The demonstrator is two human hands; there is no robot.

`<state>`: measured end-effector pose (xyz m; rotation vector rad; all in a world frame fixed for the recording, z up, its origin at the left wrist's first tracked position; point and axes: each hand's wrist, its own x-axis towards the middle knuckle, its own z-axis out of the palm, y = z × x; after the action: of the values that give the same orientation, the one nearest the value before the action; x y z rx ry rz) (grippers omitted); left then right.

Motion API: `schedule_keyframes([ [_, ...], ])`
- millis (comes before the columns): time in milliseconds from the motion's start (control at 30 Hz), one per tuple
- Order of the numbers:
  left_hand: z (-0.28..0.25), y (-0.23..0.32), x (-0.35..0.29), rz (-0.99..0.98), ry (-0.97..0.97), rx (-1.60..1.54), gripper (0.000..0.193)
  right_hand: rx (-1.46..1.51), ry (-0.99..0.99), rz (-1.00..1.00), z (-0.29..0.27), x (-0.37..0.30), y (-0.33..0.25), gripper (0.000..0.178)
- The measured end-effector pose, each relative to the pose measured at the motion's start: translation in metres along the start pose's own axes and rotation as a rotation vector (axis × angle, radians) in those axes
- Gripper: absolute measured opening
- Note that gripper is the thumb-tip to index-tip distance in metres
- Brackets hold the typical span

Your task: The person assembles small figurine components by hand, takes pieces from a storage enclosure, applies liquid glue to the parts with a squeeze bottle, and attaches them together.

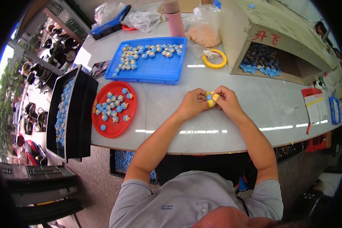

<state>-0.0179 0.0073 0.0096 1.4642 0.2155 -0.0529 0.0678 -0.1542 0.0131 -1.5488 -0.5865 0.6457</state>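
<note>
Over the middle of the table, my left hand (194, 102) and my right hand (228, 102) meet, fingers bent and pressed together. Between their fingertips is a small blue piece (208, 97), mostly covered by the fingers. Yellow bands show at the fingertips; whether they are tape around the fingers or part of the piece I cannot tell. To the left, a round red tray (121, 127) holds several small round blue-and-cream pieces (114, 103). Behind it, a blue rectangular tray (155, 68) carries more of these along its far and left sides.
A yellow tape roll (225, 60), a bag of beige bits (205, 36) and a pink bottle (174, 21) stand beyond my hands. At right is an open-fronted box (235, 57) with dark and blue pieces inside. A black crate (83, 110) flanks the table's left edge.
</note>
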Motion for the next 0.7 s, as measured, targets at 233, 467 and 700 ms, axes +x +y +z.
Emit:
schedule_keyframes([
  [233,0.004,-0.002,0.004,0.029,0.053,-0.030,0.034,0.041,0.086,0.020,-0.001,-0.006,-0.005,0.010],
  [467,-0.020,0.037,-0.038,0.154,0.303,0.094,0.031,0.021,0.106,-0.004,-0.002,-0.006,-0.005,0.009],
  [700,-0.136,0.016,-0.155,0.556,1.160,0.972,0.022,0.033,0.080,0.009,0.001,0.001,-0.003,0.008],
])
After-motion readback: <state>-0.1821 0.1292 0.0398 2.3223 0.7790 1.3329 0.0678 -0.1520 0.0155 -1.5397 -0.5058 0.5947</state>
